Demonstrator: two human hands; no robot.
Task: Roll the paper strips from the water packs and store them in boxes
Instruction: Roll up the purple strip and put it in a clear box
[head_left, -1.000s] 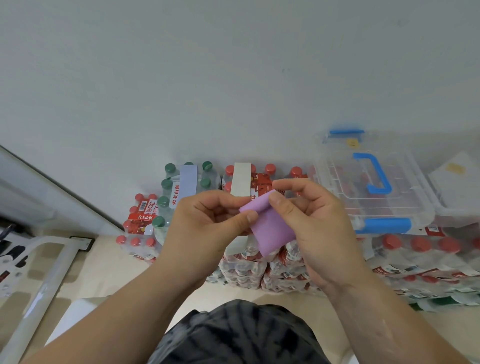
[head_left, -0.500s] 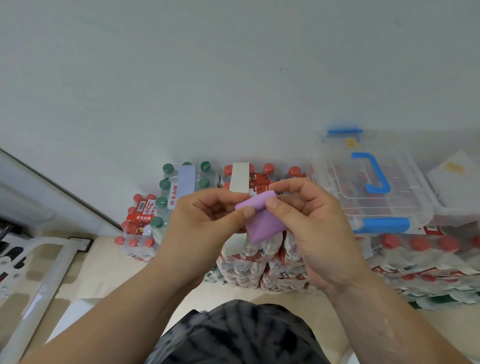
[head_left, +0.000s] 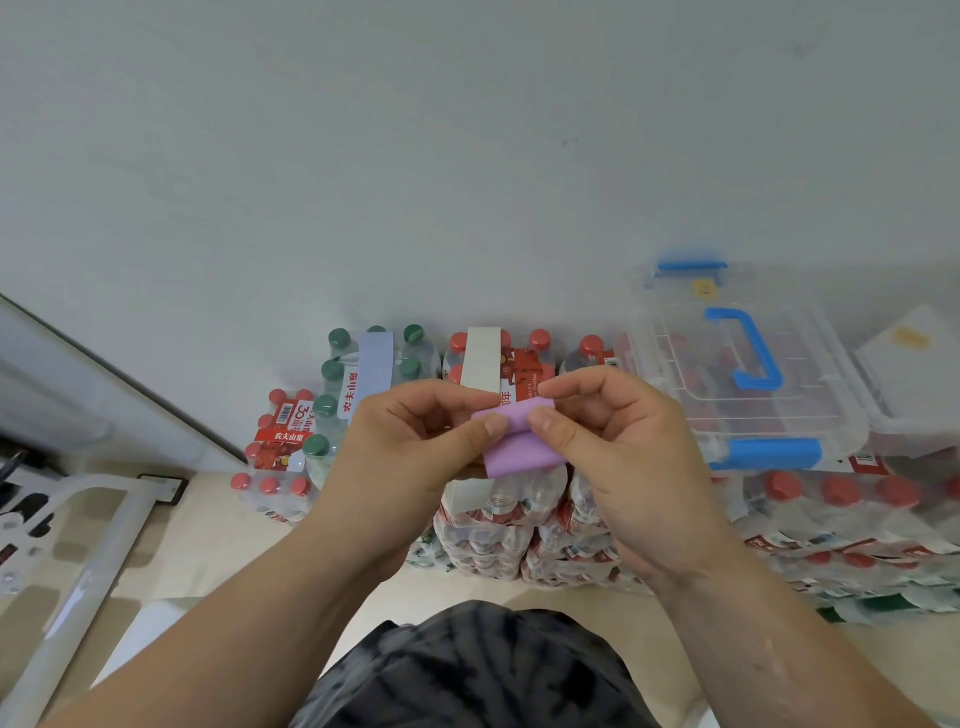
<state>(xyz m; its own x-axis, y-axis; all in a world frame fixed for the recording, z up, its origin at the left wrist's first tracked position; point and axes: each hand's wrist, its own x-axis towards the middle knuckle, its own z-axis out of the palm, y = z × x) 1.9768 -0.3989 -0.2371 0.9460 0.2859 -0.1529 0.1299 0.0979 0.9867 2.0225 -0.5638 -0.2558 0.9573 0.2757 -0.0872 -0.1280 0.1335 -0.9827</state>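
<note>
- Rolling a purple paper strip (head_left: 514, 441) in mid-air, in front of the body and above the water packs (head_left: 498, 519); rolled end uppermost, short flat tail hanging below.
- Pinching the left end of the roll with the left hand (head_left: 410, 447), thumb on the near face and curled fingers behind; judged to be stopping the coil from springing open.
- Gripping the right end likewise with the right hand (head_left: 623, 452), thumb tip on the roll, forefinger arching over the top; probably turning the coil down toward the tail.
- Working with both thumbs close together at the roll's middle, presumably for an even, tight wind.
- Judging the rolling step as near its end, with only a short tail left to take up.
- Noting a white strip (head_left: 482, 364) and a pale blue strip (head_left: 375, 358) lying across pack tops behind the hands, not yet rolled.
- Noting a clear box (head_left: 696, 384) with blue handle and latches, resting on packs just right of the hands, lid on; likely set within reach for storing. Contents not discernible.
- Expecting to need the lid opened before the roll goes in.
</note>
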